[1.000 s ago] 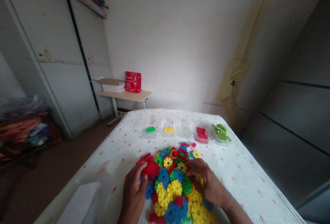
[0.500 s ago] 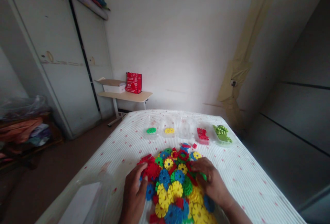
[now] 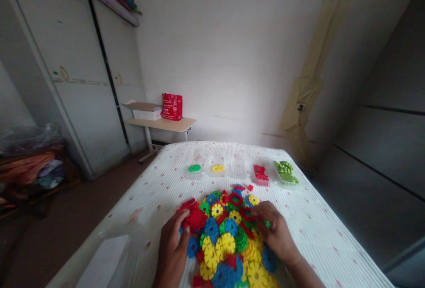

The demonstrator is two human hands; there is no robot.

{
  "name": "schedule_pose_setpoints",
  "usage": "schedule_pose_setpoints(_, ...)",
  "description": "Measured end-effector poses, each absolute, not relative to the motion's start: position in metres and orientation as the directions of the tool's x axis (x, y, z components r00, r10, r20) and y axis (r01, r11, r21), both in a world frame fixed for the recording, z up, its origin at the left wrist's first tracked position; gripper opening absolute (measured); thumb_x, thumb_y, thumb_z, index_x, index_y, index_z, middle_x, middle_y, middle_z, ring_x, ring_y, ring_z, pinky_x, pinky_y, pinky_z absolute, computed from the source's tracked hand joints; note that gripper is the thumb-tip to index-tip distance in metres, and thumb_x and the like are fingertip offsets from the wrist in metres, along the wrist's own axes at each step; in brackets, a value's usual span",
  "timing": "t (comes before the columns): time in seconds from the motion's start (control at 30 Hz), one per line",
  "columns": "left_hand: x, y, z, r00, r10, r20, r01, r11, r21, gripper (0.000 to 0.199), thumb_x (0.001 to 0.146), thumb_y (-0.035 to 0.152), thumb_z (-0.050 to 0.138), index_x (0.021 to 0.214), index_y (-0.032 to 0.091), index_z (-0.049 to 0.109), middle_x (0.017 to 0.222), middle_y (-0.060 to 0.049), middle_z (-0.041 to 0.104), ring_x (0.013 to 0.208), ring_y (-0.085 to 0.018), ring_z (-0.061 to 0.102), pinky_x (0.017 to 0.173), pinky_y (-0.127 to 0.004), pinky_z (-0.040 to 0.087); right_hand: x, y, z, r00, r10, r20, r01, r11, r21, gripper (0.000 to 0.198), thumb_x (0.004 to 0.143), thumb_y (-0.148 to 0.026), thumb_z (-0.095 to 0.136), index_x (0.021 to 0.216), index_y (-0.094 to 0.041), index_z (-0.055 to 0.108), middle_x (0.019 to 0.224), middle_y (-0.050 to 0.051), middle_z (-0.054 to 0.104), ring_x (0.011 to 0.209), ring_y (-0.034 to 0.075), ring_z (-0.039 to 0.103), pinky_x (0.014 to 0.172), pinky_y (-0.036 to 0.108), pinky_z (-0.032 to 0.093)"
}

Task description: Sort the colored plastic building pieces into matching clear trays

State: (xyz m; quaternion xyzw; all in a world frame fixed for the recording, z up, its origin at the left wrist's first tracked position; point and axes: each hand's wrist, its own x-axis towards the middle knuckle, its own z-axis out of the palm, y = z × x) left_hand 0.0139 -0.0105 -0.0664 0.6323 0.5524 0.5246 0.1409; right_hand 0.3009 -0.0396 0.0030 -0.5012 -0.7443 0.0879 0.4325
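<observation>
A heap of notched plastic snowflake discs (image 3: 227, 243) in yellow, blue, green and red lies before me, with red blocks mixed in. My left hand (image 3: 174, 239) rests against the heap's left side, thumb apart from the fingers, its fingertips beside a cluster of red pieces (image 3: 195, 219). Over the right side is my right hand (image 3: 274, 230), its fingers curled inward. A bit of a green disc (image 3: 267, 224) shows among those fingers; most of it is hidden. Yellow discs (image 3: 257, 272) and a blue disc (image 3: 269, 260) lie below that hand.
Clear tubs stand in a row at the back: green discs (image 3: 194, 168), yellow discs (image 3: 218, 168), a tub without visible pieces (image 3: 238, 170), red pieces (image 3: 261, 174), light green pieces (image 3: 286, 172). A clear container with a white block (image 3: 104, 261) sits at front left.
My right hand has shifted slightly right, its fingers curling in, and the green bit has moved with it. My left hand has stayed in place.
</observation>
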Motion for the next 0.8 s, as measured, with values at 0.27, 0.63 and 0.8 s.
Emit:
schedule_pose_setpoints(0.27, 0.0141, -0.0103, -0.0676, -0.185, 0.837, 0.516, 0.545, -0.349, 0.762, 0.035, 0.078, 0.037, 0.046, 0.105, 0.021, 0.062, 0.11, -0.009, 0.062, 0.105, -0.024, 0.054, 0.093, -0.044, 0.043, 0.3048, -0.0382, -0.0002, -0.076, 0.803, 0.591, 0.706, 0.462, -0.537, 0.016, 0.082, -0.019, 0.047, 0.082, -0.02, 0.063, 0.082, 0.007, 0.065, 0.083, 0.021, 0.058, 0.073, 0.037, 0.049)
schedule_pose_setpoints(0.63, 0.0136, -0.0096, -0.0665, -0.164, 0.833, 0.529, 0.563, -0.361, 0.744, 0.035, 0.078, 0.035, 0.045, 0.106, 0.02, 0.061, 0.111, -0.009, 0.062, 0.106, -0.024, 0.054, 0.093, -0.044, 0.043, 0.3014, -0.0395, 0.0047, -0.109, 0.815, 0.569, 0.668, 0.484, -0.565, 0.016, 0.081, -0.017, 0.047, 0.082, -0.021, 0.063, 0.083, 0.008, 0.065, 0.084, 0.022, 0.057, 0.074, 0.038, 0.048)
schedule_pose_setpoints(0.8, 0.0141, -0.0098, -0.0672, -0.17, 0.829, 0.533, 0.567, -0.359, 0.741, 0.034, 0.078, 0.034, 0.046, 0.106, 0.021, 0.061, 0.111, -0.009, 0.062, 0.105, -0.024, 0.055, 0.092, -0.044, 0.044, 0.2958, -0.0399, 0.0029, -0.181, 0.829, 0.529, 0.662, 0.5, -0.558, 0.02, 0.077, -0.012, 0.048, 0.086, -0.022, 0.063, 0.089, 0.007, 0.066, 0.089, 0.021, 0.056, 0.079, 0.039, 0.047)
